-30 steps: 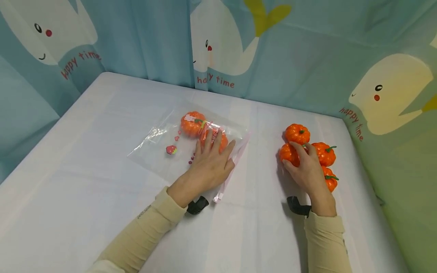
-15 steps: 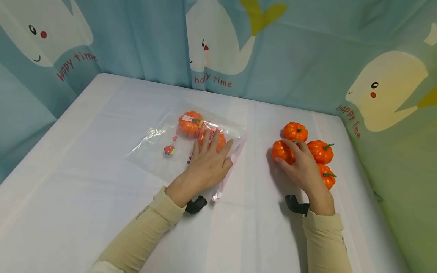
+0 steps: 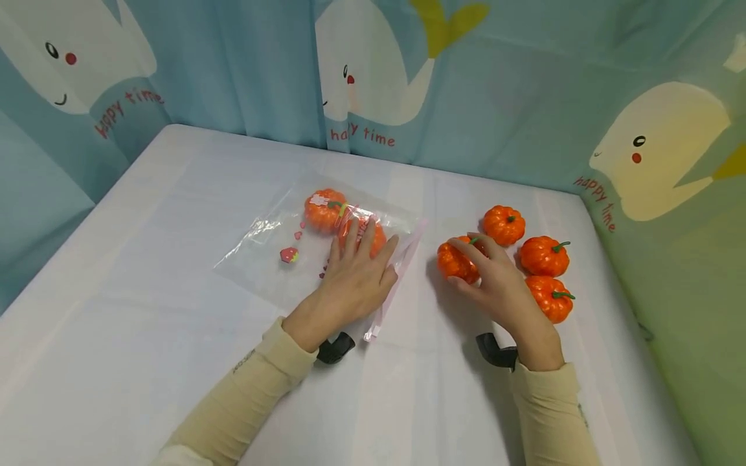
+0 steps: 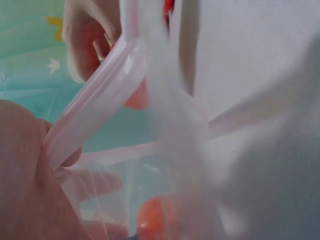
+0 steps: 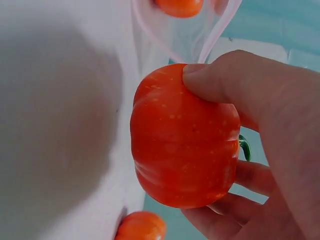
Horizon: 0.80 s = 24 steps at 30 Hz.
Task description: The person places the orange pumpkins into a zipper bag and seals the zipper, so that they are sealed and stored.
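Note:
My left hand [image 3: 357, 278] lies over the mouth of a clear zip bag [image 3: 256, 259], fingers spread across its top. In the left wrist view, its thumb is tucked at the pink rim [image 4: 95, 105], and the mouth gapes. Two orange toy pumpkins show inside the bag: one pumpkin [image 3: 324, 211] at the back, the other partly under the fingers. My right hand [image 3: 501, 285] grips a third, glossy orange toy pumpkin [image 5: 185, 140] with a green stem, thumb on one side and fingers on the other. It hangs above its shadow, right of the bag's mouth.
Three more toy pumpkins stand at the right: a back pumpkin [image 3: 504, 225], a middle pumpkin [image 3: 544, 255] and a front pumpkin [image 3: 552, 299]. The white table [image 3: 146, 310] meets a printed curtain [image 3: 507, 97] at the back and sides.
My right hand has carried its pumpkin leftward, away from the other pumpkins and closer to the bag. The left hand and the bag have stayed in place.

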Motion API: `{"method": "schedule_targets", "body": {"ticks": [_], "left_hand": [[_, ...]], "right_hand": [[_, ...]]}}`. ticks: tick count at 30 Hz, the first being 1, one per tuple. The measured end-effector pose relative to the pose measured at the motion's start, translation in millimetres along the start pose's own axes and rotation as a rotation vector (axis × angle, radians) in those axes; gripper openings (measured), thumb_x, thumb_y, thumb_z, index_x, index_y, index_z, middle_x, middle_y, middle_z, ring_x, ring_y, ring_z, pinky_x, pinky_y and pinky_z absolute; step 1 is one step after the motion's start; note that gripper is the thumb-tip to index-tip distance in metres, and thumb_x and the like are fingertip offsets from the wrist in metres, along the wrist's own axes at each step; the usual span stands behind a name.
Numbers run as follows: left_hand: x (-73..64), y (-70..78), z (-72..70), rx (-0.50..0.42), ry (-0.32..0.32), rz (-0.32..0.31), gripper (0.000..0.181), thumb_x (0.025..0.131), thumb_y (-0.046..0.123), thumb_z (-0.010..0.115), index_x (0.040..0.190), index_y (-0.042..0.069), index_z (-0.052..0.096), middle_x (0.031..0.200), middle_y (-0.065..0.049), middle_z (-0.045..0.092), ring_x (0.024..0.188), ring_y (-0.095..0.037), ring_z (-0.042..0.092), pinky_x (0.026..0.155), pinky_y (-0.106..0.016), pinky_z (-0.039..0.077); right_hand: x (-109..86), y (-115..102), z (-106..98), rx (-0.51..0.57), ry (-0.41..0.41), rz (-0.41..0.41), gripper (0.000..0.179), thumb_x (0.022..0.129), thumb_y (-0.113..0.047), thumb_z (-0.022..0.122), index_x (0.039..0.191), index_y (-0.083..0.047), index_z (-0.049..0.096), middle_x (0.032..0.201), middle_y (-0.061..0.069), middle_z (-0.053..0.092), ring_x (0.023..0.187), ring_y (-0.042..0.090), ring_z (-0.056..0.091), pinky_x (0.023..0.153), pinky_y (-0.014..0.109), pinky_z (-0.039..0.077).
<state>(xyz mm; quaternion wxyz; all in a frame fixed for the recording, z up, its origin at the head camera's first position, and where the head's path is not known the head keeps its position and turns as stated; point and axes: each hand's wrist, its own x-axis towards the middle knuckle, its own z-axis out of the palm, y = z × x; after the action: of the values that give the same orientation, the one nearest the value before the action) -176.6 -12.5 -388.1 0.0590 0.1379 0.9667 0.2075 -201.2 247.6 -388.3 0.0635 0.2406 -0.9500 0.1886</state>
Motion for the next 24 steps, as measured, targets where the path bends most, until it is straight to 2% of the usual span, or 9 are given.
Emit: {"method": "schedule_targets", "body": {"ticks": [7, 16, 24], "left_hand": [[-1.4, 0.3, -0.7, -0.012, -0.013, -0.020, 0.057, 0.103, 0.038, 0.030, 0.159, 0.028, 0.023, 0.168, -0.011, -0.002, 0.154, -0.037, -0.011, 0.120, -0.065, 0.002], [-1.3, 4.7, -4.7, -0.020, 0.007, 0.007, 0.056, 0.103, 0.038, 0.030, 0.158, 0.027, 0.026, 0.168, -0.011, 0.003, 0.154, -0.037, -0.007, 0.120, -0.065, 0.005], [-1.4, 6.6, -5.0, -0.008, 0.013, 0.026, 0.054, 0.103, 0.035, 0.030, 0.156, 0.026, 0.031, 0.167, -0.011, 0.010, 0.154, -0.038, -0.001, 0.120, -0.065, 0.006]], "right_hand": [[1.8, -16, 2, 0.047, -0.026, -0.071, 0.059, 0.086, -0.019, 0.077, 0.141, -0.017, 0.053, 0.142, 0.020, 0.047, 0.125, 0.038, 0.053, 0.097, 0.054, 0.051], [7.9, -36, 20, 0.099, -0.038, -0.155, 0.062, 0.086, -0.022, 0.077, 0.142, -0.013, 0.052, 0.142, 0.019, 0.049, 0.127, 0.037, 0.053, 0.102, 0.053, 0.048], [9.1, -44, 37, 0.125, -0.029, -0.130, 0.066, 0.084, -0.029, 0.080, 0.139, -0.007, 0.051, 0.141, 0.017, 0.050, 0.127, 0.035, 0.054, 0.106, 0.051, 0.046]]}}
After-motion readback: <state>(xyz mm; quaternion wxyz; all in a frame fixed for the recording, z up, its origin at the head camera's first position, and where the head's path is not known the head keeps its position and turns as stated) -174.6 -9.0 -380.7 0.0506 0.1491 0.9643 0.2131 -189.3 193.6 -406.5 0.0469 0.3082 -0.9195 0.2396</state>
